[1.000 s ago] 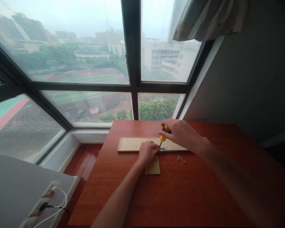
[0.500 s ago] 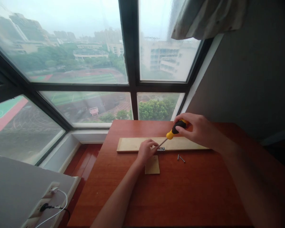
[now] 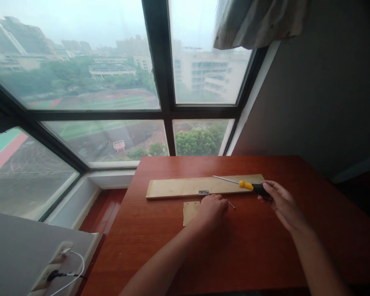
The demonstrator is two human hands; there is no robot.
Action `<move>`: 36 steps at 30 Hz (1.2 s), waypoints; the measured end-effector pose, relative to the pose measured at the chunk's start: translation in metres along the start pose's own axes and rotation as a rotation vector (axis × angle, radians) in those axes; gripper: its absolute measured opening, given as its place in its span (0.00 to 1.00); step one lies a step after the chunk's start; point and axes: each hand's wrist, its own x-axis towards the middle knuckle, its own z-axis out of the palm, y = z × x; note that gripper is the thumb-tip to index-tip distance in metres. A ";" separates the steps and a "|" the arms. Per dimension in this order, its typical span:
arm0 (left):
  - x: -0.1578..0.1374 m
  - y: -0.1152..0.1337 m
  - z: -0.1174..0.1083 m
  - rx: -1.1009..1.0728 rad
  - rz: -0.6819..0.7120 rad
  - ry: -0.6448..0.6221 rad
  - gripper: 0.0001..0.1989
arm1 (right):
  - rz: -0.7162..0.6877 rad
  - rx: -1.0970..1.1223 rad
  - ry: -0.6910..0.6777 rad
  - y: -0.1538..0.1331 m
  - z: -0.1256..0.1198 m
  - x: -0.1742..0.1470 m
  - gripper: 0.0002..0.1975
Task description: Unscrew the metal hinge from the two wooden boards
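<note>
My right hand (image 3: 280, 201) grips the black end of a yellow-and-black screwdriver (image 3: 246, 186), whose metal shaft points left above a long pale wooden board (image 3: 172, 188). A small metal hinge (image 3: 204, 192) sits at the board's near edge. Just below it, my left hand (image 3: 212, 207) is low over the table, fingers curled and closed at a screw that they mostly cover. Beside those fingertips lies another screw (image 3: 231, 204). A small square wooden piece (image 3: 190, 213) with two holes along its top edge is partly hidden by my left hand and wrist.
The reddish-brown table (image 3: 249, 255) stands against a large dark-framed window (image 3: 163, 113). A curtain (image 3: 259, 24) hangs at upper right. On the low wall at left, a white cable (image 3: 82, 263) and a black plug (image 3: 53, 275) are in the sockets.
My left hand has left the hinge and moved right and nearer, to the screws. My right hand has lifted the screwdriver off the hinge and drawn it to the right. The view has shifted slightly.
</note>
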 end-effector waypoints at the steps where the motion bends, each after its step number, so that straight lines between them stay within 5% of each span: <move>1: 0.002 0.005 0.005 0.042 -0.002 -0.013 0.09 | 0.005 0.016 0.008 0.003 0.000 -0.002 0.19; 9: 0.008 0.015 0.024 0.157 -0.043 -0.055 0.08 | -0.037 -0.011 0.019 0.010 0.003 -0.003 0.19; 17: -0.013 -0.007 -0.003 0.139 -0.135 -0.039 0.07 | -0.153 -0.290 0.050 -0.003 0.007 -0.003 0.20; 23: -0.022 -0.039 -0.023 0.127 -0.264 0.112 0.09 | -0.262 -0.584 0.006 -0.017 0.017 -0.006 0.19; 36: -0.013 -0.047 -0.019 0.084 -0.280 0.167 0.07 | -0.261 -0.688 -0.074 -0.020 0.031 -0.011 0.18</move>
